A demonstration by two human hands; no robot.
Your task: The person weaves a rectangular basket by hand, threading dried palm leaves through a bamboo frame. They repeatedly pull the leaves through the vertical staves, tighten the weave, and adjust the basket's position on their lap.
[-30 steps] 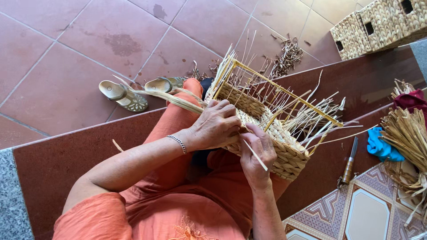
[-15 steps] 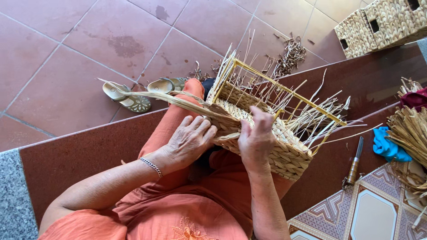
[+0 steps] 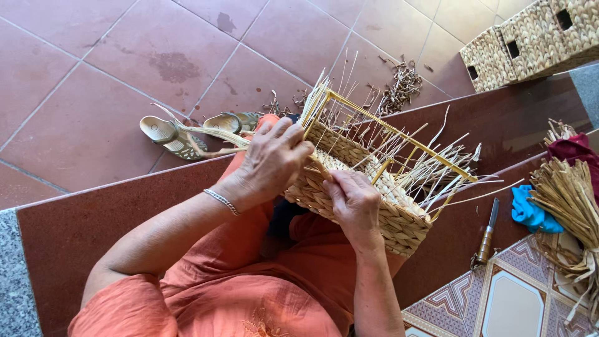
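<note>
- Head view: the left hand [image 3: 271,162] has come back onto the half-woven basket [image 3: 359,187], fingers curled over its near top edge; the right hand [image 3: 355,203] has slid lower, fingers pinching a straw strand against the wall (basket rests on the lap).
- Open tiled floor [image 3: 93,75] lies beyond; 2 sandals [image 3: 187,132] and an awl [image 3: 486,234] sit nearby.

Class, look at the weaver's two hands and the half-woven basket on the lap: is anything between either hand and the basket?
Nothing visible is. The left hand rests directly on the woven basket near its yellow frame, and the right hand presses on the woven wall. Loose straw ends stick up beyond the hands, not between them and the weave.
</note>
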